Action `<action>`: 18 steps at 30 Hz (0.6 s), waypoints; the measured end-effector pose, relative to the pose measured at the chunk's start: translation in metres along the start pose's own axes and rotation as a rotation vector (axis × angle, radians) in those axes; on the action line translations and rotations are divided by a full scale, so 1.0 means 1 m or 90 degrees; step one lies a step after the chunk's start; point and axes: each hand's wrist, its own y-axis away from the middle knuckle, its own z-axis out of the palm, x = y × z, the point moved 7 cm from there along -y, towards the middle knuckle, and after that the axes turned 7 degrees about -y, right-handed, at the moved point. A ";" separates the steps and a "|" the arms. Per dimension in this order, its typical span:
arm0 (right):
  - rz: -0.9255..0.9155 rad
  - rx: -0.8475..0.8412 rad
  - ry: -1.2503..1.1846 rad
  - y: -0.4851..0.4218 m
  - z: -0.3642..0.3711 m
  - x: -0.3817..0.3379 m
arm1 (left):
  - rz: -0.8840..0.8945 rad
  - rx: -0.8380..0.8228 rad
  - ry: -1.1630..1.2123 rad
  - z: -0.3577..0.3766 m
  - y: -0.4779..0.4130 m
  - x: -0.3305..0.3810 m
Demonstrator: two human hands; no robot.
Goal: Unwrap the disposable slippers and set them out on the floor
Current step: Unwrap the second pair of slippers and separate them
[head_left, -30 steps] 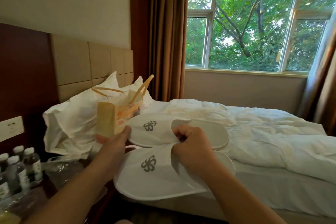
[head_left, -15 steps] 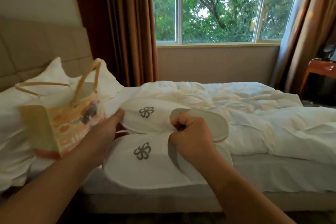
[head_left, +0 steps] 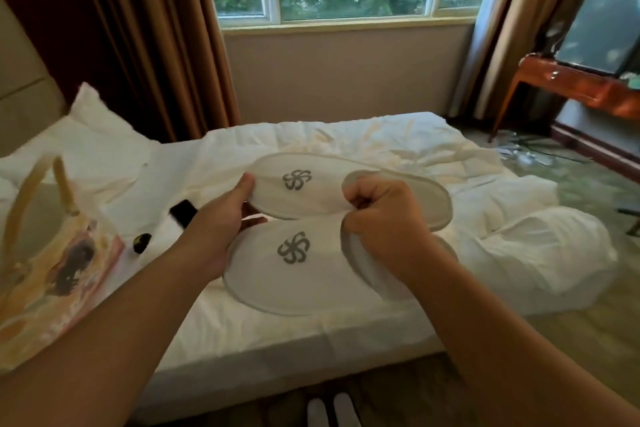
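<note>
Slippers (head_left: 311,250), white with grey emblems, are held side by side in the air above the near edge of the bed (head_left: 346,333), no wrapper visible on them. To set them out well, lower both together and lay them level on the floor. Left hand (head_left: 221,218) pinches the toe ends; right hand (head_left: 384,225) is fisted around the openings, both arms outstretched.

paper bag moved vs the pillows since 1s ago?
Cannot tell. The paper bag sits further left in frame, but the pillows shifted left too: the head camera panned right.
</note>
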 end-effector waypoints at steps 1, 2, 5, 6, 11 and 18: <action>0.006 0.007 0.005 -0.007 -0.012 -0.015 | -0.003 -0.010 -0.006 0.009 0.003 0.019; 0.014 0.013 0.006 -0.014 -0.024 -0.030 | -0.006 -0.019 -0.012 0.019 0.006 0.039; 0.037 0.037 0.012 -0.030 -0.061 -0.075 | -0.003 -0.048 -0.027 0.046 0.018 0.096; 0.040 0.048 0.015 -0.034 -0.073 -0.091 | 0.002 -0.063 -0.031 0.056 0.023 0.114; 0.016 0.125 0.053 -0.039 -0.133 -0.172 | 0.024 -0.164 -0.024 0.104 0.051 0.196; -0.028 0.254 0.105 -0.021 -0.202 -0.256 | 0.090 -0.296 -0.032 0.165 0.088 0.276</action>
